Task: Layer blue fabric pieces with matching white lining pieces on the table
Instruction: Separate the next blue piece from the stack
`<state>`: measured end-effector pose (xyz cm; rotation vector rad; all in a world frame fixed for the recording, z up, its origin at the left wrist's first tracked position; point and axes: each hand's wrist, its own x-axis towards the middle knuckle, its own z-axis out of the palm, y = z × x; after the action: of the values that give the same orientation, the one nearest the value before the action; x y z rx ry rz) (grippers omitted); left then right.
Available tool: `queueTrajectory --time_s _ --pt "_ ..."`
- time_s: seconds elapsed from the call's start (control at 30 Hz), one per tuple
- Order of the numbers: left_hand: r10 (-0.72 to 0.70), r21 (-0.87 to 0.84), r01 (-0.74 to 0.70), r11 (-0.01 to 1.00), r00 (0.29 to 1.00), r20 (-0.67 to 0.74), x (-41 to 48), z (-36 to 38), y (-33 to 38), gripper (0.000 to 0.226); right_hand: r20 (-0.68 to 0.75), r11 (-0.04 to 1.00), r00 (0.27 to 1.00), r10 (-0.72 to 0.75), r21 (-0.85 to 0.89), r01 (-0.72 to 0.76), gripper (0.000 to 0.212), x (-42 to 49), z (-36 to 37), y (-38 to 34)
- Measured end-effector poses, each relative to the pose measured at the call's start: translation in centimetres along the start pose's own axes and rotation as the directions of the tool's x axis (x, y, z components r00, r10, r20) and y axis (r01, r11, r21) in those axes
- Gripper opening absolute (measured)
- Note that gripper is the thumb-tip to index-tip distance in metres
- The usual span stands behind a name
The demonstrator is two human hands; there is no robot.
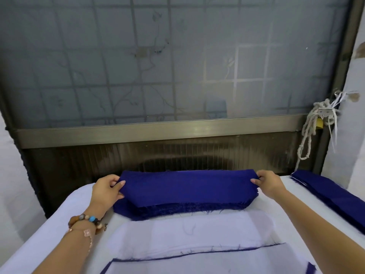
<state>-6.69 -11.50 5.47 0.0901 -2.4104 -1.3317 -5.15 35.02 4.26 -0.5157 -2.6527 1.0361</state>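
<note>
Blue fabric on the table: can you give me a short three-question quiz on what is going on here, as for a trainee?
1. True or false: only one hand holds the top blue piece.
2. Which wrist wears the beaded bracelet? A left, B right, C neither.
3. Fill in: the lining piece lying just nearer than the blue stack is ___ in colour.
Key: 1 false, the left hand and right hand each pinch an end. 2 A. 3 white.
</note>
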Motion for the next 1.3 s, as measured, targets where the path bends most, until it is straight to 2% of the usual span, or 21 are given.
queueTrajectory --time_s 0.23,0.33,0.43,0.57,0.7,0.83,1.0,1.17,1.3 --pt "-0.071 -0.050 0.071 0.996 0.997 0.000 -2.9 -2.3 1.2 0.010 0.088 0.995 0.996 -0.003 -0.100 0.012 0.010 -3.6 -2.6 0.1" --pt "-0.125 -0.079 0.127 0.989 0.992 0.028 -4.8 -3.4 0.9 0.002 0.134 0.991 0.991 -0.012 -0.129 0.030 0.021 -5.6 -3.7 0.8" --pt "-0.198 -0.112 0.201 0.973 0.979 0.039 -7.1 -4.2 0.5 0.012 0.186 0.980 0.982 -0.028 -0.191 0.064 0.028 -7.9 -4.5 1.6" --pt "-0.290 -0.132 0.296 0.946 0.955 0.062 -10.5 -5.4 -0.1 0.012 0.268 0.964 0.963 -0.039 -0.244 0.106 0.021 -11.2 -5.2 2.9" --pt "-0.313 -0.162 0.329 0.930 0.943 0.113 -13.9 -5.6 -1.1 0.008 0.304 0.957 0.952 -0.029 -0.268 0.115 0.008 -13.8 -5.5 4.7" --pt "-0.336 -0.177 0.366 0.914 0.925 0.180 -16.0 -4.8 -2.7 0.008 0.322 0.947 0.947 0.014 -0.307 0.090 0.015 -15.6 -5.4 6.8" --pt "-0.295 -0.074 0.310 0.948 0.941 0.167 -17.2 -3.7 -3.8 0.015 0.291 0.964 0.956 0.028 -0.261 0.051 0.014 -16.7 -4.7 8.2" --pt "-0.241 -0.077 0.248 0.966 0.966 0.088 -18.6 -3.2 -4.5 0.008 0.187 0.985 0.981 0.046 -0.171 -0.013 0.012 -16.7 -4.0 9.0" --pt "-0.128 0.099 0.121 0.988 0.990 0.060 -19.3 -3.5 -4.2 0.015 0.163 0.988 0.984 0.075 -0.144 -0.052 0.009 -16.5 -3.7 9.1"
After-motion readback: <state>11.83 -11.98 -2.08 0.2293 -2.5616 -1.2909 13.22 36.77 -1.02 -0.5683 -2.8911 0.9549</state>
